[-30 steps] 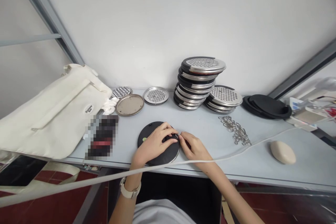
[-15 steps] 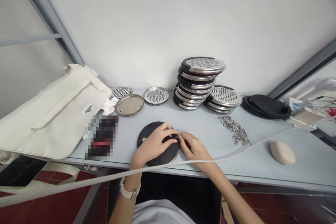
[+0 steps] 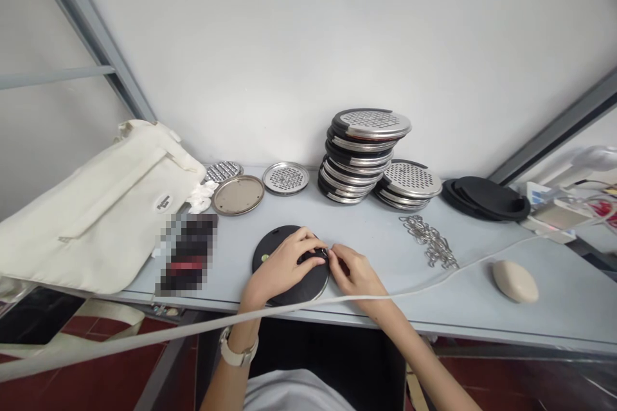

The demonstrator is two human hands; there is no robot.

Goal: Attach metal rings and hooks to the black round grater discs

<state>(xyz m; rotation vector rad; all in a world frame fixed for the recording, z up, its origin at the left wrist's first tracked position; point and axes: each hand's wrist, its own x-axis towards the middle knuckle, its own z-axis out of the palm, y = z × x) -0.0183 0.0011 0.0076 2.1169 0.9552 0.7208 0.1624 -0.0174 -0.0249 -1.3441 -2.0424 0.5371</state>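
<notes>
A round black disc [image 3: 299,284] with a thin metal rim lies near the front edge of the table. Draped over it from the left is my left hand [image 3: 289,263], its bent fingers and thumb closed on the disc's right side. My right hand [image 3: 354,270] pinches at that same right edge, fingertips almost touching those of the left. A small shiny metal piece [image 3: 326,252] shows between the two hands, mostly hidden by fingers. To the right lies a pile of metal clips [image 3: 429,241].
Stacked round graters [image 3: 364,160] stand at the back, a lower grater stack [image 3: 412,180] beside them. Black discs [image 3: 486,199] lie further right, above a beige oval object [image 3: 515,281]. A white cable [image 3: 414,294] crosses in front of my wrists. A cream bag [image 3: 96,225] fills the left.
The view has shifted very slightly. Both hands stay at the disc's right edge, with barely any finger movement.
</notes>
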